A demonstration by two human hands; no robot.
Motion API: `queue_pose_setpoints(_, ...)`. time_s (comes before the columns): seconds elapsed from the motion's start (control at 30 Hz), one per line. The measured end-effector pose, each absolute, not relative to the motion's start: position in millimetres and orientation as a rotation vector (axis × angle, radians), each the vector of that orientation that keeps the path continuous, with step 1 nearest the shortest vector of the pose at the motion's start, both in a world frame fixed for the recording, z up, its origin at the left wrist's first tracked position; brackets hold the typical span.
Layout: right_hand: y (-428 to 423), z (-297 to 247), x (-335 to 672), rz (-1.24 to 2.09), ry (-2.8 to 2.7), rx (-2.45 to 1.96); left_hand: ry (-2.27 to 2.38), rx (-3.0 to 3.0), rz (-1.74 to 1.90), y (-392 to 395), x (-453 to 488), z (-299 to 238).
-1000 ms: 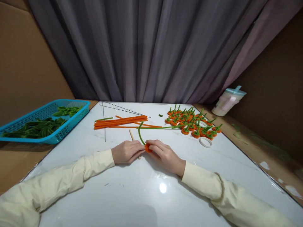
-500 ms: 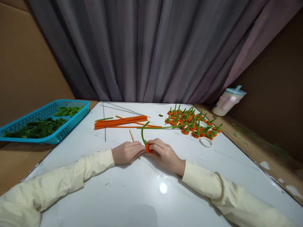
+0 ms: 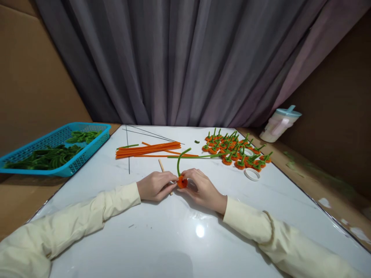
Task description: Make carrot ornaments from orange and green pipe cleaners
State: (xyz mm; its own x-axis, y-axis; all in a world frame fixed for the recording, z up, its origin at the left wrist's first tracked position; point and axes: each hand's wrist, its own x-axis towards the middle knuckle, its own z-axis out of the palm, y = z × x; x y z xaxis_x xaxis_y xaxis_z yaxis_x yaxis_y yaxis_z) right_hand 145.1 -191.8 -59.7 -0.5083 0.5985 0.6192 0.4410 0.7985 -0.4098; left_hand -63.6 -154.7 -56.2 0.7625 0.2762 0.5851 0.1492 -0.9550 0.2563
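Note:
Both my hands meet at the middle of the white table. My left hand is closed around a thin wooden stick and pinches the small orange pipe-cleaner coil. My right hand is closed on the same orange coil from the right. A green pipe-cleaner stem rises from the coil and curves up and to the right.
A bundle of orange pipe cleaners lies behind my hands, with thin dark wires beside it. Several finished orange pieces with green stems lie at the right, near a white ring. A blue basket of green pieces stands left. A lidded cup stands far right.
The green stem has swung from leaning left to more upright and curving right as the coil turned between my fingers. Both hands stay in place.

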Motion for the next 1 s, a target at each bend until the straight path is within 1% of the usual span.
queue_pose_setpoints(0.17, -192.1, -59.0, 144.6, 0.197, -2.190, -0.756, 0.386, 2.742, 0.931, -155.3, -63.0, -54.4)
queue_pose_setpoints(0.4, -191.8, -62.7, 145.2, 0.144, -2.155, -0.820, 0.459, 2.714, 0.992, -155.2, -63.3, -54.9)
queue_pose_setpoints(0.6, -192.8, -58.0, 145.1, 0.070, -2.192, -0.785, 0.476, 2.619, 0.920, -157.1, -63.3, -57.4)
queue_pose_setpoints(0.83, -192.1, -58.2, 145.2, 0.029, -2.197, -0.776, 0.667, 2.079, 0.819, -167.4, -53.7, -55.1)
queue_pose_setpoints(1.0, -192.1, -58.0, 144.6, -0.004, -2.234, -0.748, 0.680, 1.658, 0.793, -161.3, -51.1, -56.7)
